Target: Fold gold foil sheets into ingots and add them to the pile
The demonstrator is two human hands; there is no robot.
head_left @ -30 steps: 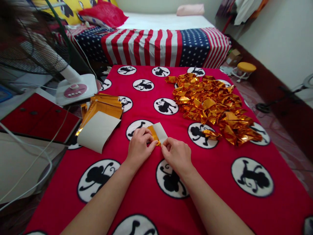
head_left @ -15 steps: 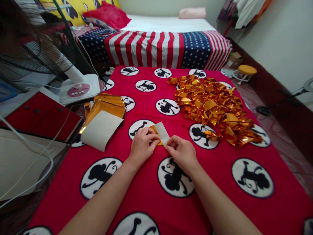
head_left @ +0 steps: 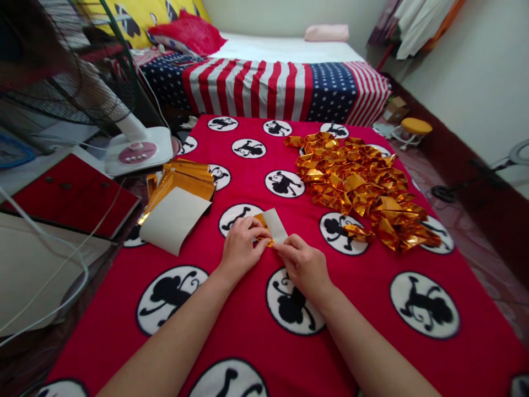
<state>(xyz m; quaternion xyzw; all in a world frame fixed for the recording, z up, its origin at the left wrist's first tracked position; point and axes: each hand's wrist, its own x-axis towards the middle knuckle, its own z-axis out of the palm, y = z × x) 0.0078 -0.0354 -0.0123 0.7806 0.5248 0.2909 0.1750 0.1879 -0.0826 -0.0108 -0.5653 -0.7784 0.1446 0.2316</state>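
A sheet of gold foil paper, partly folded with its pale grey back showing, lies between my two hands. My left hand grips its left side, thumb and fingers closed on the gold part. The fingertips of my right hand are pinched at its lower right edge. To the left lies a stack of gold foil sheets, with one sheet grey side up on top. Crumpled-looking folded gold foil pieces are heaped on the right, a single one nearest my right hand.
A red cloth with monkey prints in white circles covers the table. At the left stand a fan and a red panel, with white cables. Beyond are a bed and a yellow stool.
My right fingertips have moved slightly left along the paper's lower edge, toward my left thumb. The whole view has shifted down a little. My left hand keeps its hold.
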